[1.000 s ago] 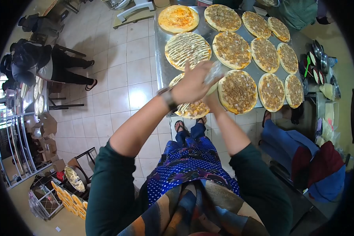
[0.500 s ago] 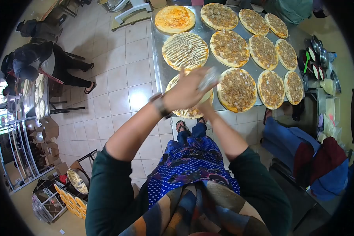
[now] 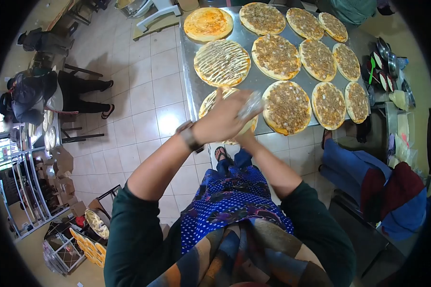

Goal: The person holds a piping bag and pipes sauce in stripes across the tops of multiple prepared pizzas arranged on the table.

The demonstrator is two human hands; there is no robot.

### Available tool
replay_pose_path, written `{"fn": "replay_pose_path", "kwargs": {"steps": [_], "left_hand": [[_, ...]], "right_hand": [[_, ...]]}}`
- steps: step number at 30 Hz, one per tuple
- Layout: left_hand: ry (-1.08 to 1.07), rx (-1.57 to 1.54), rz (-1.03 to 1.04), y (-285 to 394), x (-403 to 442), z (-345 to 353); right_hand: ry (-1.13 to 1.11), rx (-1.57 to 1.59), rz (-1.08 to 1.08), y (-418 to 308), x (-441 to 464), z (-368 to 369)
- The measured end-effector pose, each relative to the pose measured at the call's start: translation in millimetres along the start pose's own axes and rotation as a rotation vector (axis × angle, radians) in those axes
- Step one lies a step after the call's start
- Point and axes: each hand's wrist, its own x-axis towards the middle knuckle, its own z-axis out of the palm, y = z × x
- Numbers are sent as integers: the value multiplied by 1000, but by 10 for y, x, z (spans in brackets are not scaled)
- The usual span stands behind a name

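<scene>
My left hand (image 3: 219, 118), with a watch at the wrist, is closed around the clear plastic bag (image 3: 252, 105) above the near-left pizza (image 3: 209, 103). Under the bag is my right hand (image 3: 245, 138), mostly hidden, also at the bag's lower part; its fingers do not show. White sauce lines cross the near-left pizza, which my hands partly cover. Behind it lies a fully striped pizza (image 3: 222, 62). To the right, a meat-topped pizza (image 3: 287, 107) has no white lines.
Several more topped pizzas stand in rows on the metal table (image 3: 189, 76). At its back left is a plain sauced pizza (image 3: 208, 24). Bowls and a green spoon (image 3: 371, 71) lie at the right. One person (image 3: 57, 95) bends over another table at the left; another person's legs (image 3: 349, 158) show at right.
Both hands have shifted slightly left and down with the bag over the near-left pizza. The whole view has moved a little, and the person at the left has changed posture.
</scene>
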Motion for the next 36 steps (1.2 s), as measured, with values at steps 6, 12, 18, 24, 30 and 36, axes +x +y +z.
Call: {"fn": "replay_pose_path", "kwargs": {"steps": [6, 12, 18, 24, 30, 36], "left_hand": [[-121, -56, -113, 107, 209, -4], [-112, -30, -124, 179, 169, -9], [-209, -41, -98, 201, 48, 21], [-116, -47, -84, 195, 274, 104], [-258, 18, -76, 278, 54, 106], [-123, -83, 13, 204, 374, 213]], "right_hand": [[151, 25, -81, 112, 228, -545], [234, 294, -119, 11, 257, -591], [271, 168, -206, 66, 204, -607], [244, 64, -245, 87, 137, -642], [236, 19, -277, 49, 136, -735], [185, 129, -205, 57, 115, -785]]}}
